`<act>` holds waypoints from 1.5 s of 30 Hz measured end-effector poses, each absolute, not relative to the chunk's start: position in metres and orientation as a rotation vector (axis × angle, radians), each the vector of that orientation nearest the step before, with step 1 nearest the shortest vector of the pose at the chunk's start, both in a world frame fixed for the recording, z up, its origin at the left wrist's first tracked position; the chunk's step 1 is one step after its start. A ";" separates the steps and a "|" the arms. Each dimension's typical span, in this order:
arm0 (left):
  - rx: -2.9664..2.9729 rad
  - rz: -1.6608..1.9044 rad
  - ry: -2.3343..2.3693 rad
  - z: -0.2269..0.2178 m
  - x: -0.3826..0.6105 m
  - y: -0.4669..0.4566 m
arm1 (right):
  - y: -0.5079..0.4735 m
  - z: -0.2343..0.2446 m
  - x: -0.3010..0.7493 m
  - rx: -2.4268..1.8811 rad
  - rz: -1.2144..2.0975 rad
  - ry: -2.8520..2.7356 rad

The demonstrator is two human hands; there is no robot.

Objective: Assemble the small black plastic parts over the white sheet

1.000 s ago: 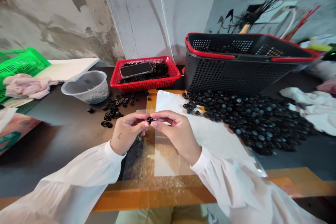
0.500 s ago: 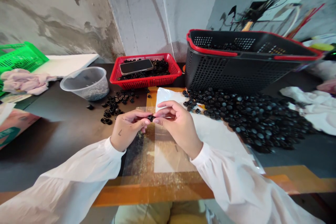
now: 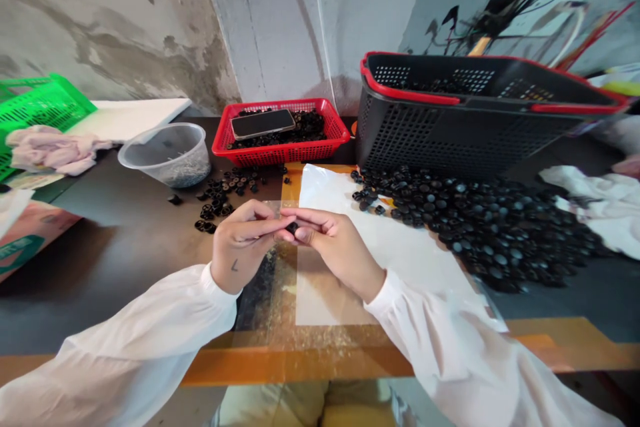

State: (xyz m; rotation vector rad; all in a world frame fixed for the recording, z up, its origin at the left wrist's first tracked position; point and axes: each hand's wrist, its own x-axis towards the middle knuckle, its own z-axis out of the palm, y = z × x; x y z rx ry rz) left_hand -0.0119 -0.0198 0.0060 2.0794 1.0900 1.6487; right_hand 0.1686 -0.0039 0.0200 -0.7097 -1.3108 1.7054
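Note:
Between the fingertips of both hands is a small black plastic cap (image 3: 293, 228), partly covered by the fingers. My left hand (image 3: 246, 240) pinches it from the left, and my right hand (image 3: 336, 243) grips it from the right. Both hands are above the near edge of a white paper sheet (image 3: 320, 293). Beyond my left hand lie loose black ring-shaped parts (image 3: 217, 203) on the dark table. A large heap of shiny black caps (image 3: 465, 227) spreads to the right of my right hand.
A clear plastic tub (image 3: 167, 153) of thin metal pieces stands at left. Behind are a red basket (image 3: 280, 153) holding black parts and a phone (image 3: 263, 123), and a tall black basket (image 3: 435, 127). A tissue box (image 3: 37, 233) and pink cloth (image 3: 57, 150) lie far left.
My right fingers have come down from a raised curl and now lie straighter over the cap. The left fingers have shifted their pinch slightly. The view has moved a little.

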 end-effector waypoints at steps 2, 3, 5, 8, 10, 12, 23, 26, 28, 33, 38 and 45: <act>2.093 1.675 1.067 0.007 -0.008 -0.024 | -0.007 0.022 0.169 -0.730 1.682 -1.283; 2.088 1.688 1.052 0.007 -0.006 -0.025 | -0.009 0.023 0.168 -0.738 1.673 -1.272; 2.079 1.712 1.016 0.007 -0.003 -0.027 | -0.012 0.023 0.168 -0.744 1.658 -1.248; 2.106 1.723 0.967 0.008 -0.002 -0.026 | -0.015 0.024 0.166 -0.744 1.597 -1.247; 2.144 1.699 0.973 0.009 -0.005 -0.024 | -0.013 0.026 0.166 -0.752 1.543 -1.297; 2.143 1.651 1.050 0.010 -0.011 -0.020 | -0.007 0.030 0.172 -0.780 1.458 -1.412; 1.273 1.852 1.342 0.009 -0.038 0.016 | 0.063 0.038 0.260 -1.185 0.117 -1.880; 1.225 1.871 1.334 0.008 -0.040 0.019 | 0.077 0.030 0.283 -1.310 -0.068 -1.830; 1.219 1.871 1.345 0.008 -0.043 0.021 | 0.083 0.026 0.295 -1.420 -0.150 -1.838; 1.269 1.870 1.408 0.006 -0.057 0.030 | 0.088 0.017 0.306 -1.623 -0.301 -1.957; 1.629 1.664 1.541 0.008 -0.069 0.035 | 0.081 0.023 0.296 -1.547 -0.300 -2.070; 2.592 1.074 1.220 0.002 -0.052 0.022 | 0.081 0.034 0.231 -1.250 0.019 -2.548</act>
